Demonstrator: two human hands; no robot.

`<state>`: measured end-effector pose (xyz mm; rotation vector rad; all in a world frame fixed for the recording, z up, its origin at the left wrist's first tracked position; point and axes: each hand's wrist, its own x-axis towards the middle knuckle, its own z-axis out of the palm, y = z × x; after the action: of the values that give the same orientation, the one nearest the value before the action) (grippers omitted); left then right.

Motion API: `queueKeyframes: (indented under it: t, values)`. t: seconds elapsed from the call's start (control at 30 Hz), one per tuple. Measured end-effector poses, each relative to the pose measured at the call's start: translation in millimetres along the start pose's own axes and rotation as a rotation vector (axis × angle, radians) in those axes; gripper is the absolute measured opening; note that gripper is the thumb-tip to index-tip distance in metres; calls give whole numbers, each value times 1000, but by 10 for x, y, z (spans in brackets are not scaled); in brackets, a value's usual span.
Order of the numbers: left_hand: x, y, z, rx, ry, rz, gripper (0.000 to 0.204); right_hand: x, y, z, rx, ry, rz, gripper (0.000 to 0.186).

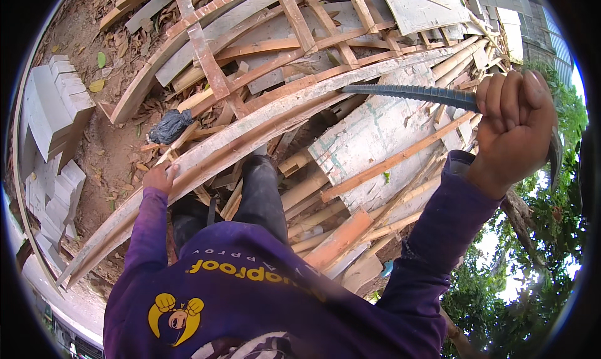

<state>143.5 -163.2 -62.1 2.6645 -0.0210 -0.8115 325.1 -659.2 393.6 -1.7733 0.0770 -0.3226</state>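
Observation:
My right hand (514, 124), raised at the right, is wrapped round a dark ribbed steel bar (416, 95). The bar reaches leftward from my fist, and its far end meets a long wooden beam (250, 132); whether the tip is pressed into the wood or lies behind it, I cannot tell. That beam runs across in front of my legs, from lower left to upper right. At its left part, my left hand (161, 177) is closed over the edge, with the thumb on the near face.
Nailed timber frames (216, 71) lie beyond the beam. Around my legs are loose boards, poles and a pale panel (375, 133). Grey blocks (56, 108) are stacked at far left. A crumpled dark plastic bag (170, 127) rests on leaf-strewn soil. Trees (532, 246) stand at right.

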Motion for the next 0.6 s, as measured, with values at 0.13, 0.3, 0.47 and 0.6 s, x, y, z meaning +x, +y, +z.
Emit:
queueKeyframes:
  t: [0.13,0.3,0.47,0.6]
  values:
    - [106,21,-139,5,-66,-39,58,-459,1687,-272,-250,100,-148,31]
    - [81,-53,-64,111,-14,-17,55,-1191,2404,362,-448,106,3,28]
    - [174,139,-224,94,-34,-13,57,-779,1610,321,-8,245,-277,36]
    - [71,82,-141,24,-29,-18,62,-408,471,372,88,39,-107,33]
